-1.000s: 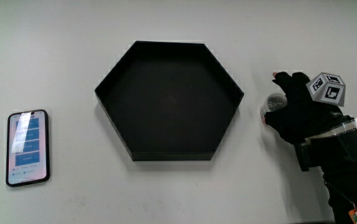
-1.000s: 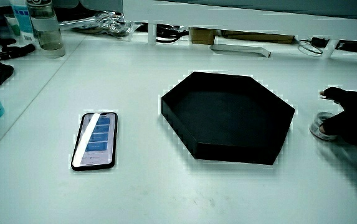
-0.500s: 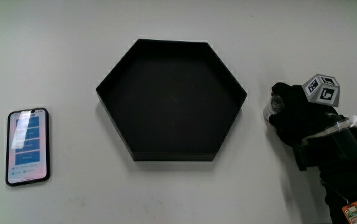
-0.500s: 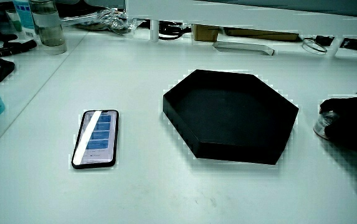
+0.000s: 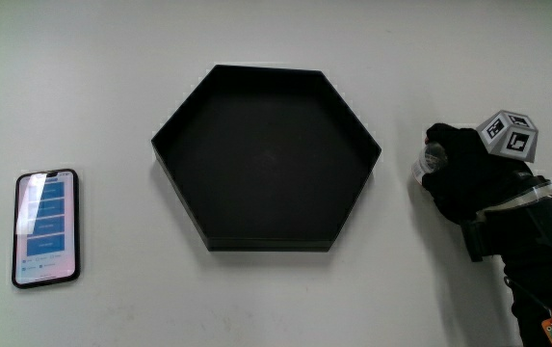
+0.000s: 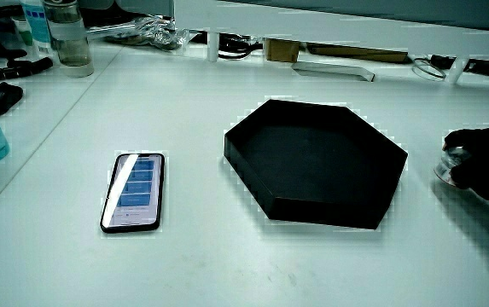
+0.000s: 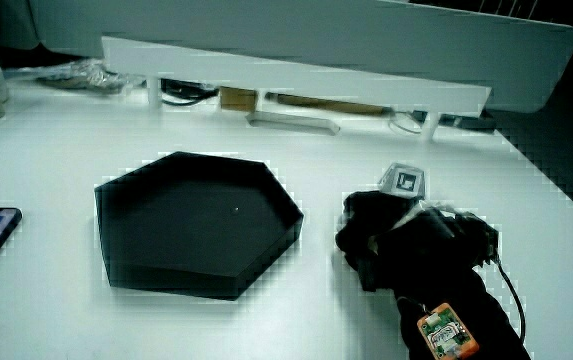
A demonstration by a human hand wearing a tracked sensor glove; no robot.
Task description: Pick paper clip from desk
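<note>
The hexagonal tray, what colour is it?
The hexagonal tray is plain black inside and out, clearest in the main view.

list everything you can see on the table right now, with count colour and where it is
hexagonal tray: 1, black, mid-table, nothing visible inside, between the phone and the hand
phone: 1, black case with lit blue screen, flat on the table beside the tray
small clear container: 1, see-through, on the table beside the tray, mostly covered by the hand; contents cannot be told
bottles: at least 2, clear and bluish, at the table's edge in a side view, farther from the person than the phone
low partition: 1, white, farther from the person than the tray, with small clutter under it
hand: 1, black glove with patterned cube on its back, fingers curled over the small clear container
</note>
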